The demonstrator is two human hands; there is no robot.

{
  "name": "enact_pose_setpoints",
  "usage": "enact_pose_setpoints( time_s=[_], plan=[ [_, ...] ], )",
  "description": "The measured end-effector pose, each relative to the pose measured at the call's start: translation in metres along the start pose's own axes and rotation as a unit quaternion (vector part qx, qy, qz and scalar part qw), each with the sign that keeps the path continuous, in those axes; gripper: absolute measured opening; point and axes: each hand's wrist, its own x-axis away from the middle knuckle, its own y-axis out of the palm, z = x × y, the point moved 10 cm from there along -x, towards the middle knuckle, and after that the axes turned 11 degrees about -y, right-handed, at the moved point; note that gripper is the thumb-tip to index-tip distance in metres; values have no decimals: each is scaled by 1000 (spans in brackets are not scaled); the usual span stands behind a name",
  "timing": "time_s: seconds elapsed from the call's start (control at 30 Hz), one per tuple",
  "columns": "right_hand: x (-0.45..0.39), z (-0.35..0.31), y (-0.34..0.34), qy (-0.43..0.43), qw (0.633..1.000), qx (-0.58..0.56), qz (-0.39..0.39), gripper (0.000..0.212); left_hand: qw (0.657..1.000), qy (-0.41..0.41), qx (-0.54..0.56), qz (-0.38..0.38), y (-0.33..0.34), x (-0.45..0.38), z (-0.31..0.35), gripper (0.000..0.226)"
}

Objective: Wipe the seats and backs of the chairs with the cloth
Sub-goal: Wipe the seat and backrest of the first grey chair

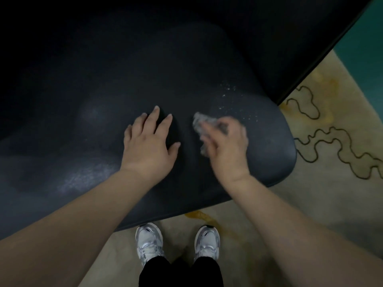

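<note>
A wide dark chair seat (103, 90) fills most of the view, its rounded front right corner near the carpet. My left hand (149, 141) rests flat on the seat with fingers spread. Just to its right, my right hand (224, 141) grips a crumpled grey cloth (200, 122) against the seat; the hand is blurred. Pale specks (230, 94) lie on the seat beyond the cloth. The chair's dark back (269, 27) rises at the top of the view.
A beige carpet (310, 193) with dark wavy outlines and yellow stains lies to the right and in front of the seat. My two white sneakers (178, 243) stand at the seat's front edge. Teal floor (369, 32) shows at the top right.
</note>
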Motion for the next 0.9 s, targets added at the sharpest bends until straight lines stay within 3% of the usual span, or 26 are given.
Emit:
enact_pose_setpoints(
  time_s=[0.1,0.17,0.3,0.37,0.53,0.63,0.73,0.9],
  plan=[
    [7,65,-26,149,987,15,59,32,1000,9,-13,6,1,-11,9,68],
    [25,54,-26,127,991,9,44,31,1000,5,-11,11,0,-17,14,69],
    [13,-4,-2,-41,998,-42,-22,31,1000,11,-5,13,-1,-28,27,70],
    [-17,15,-1,-15,999,-27,-27,31,1000,20,-5,15,-1,-33,34,70],
    [0,103,-38,191,979,34,62,34,999,38,-6,37,-7,-45,39,68],
    [13,63,-26,121,991,-9,48,31,998,47,-10,40,-9,-50,40,69],
    [-33,38,-5,26,998,-59,-9,28,997,55,-10,45,-11,-57,45,68],
    [-70,109,-22,155,987,-12,44,31,997,52,2,55,-15,-74,49,66]
  ],
)
